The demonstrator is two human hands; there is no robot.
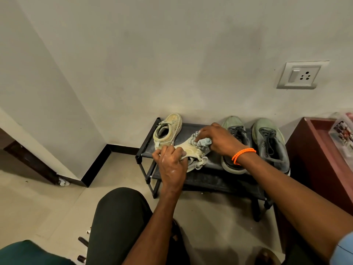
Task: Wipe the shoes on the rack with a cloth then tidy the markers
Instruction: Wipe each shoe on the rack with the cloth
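left hand: at the rack's front-left edge, fingers curled round the tipped cream shoe
right hand: over the rack top, clutching the cloth against that shoe
open room: bare rack top between its mate and the grey pair

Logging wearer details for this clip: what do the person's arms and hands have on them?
Both forearms are bare. The right hand has an orange beaded bracelet doubled round its wrist, and a light blue sleeve shows at the upper arm. The left hand wears nothing.
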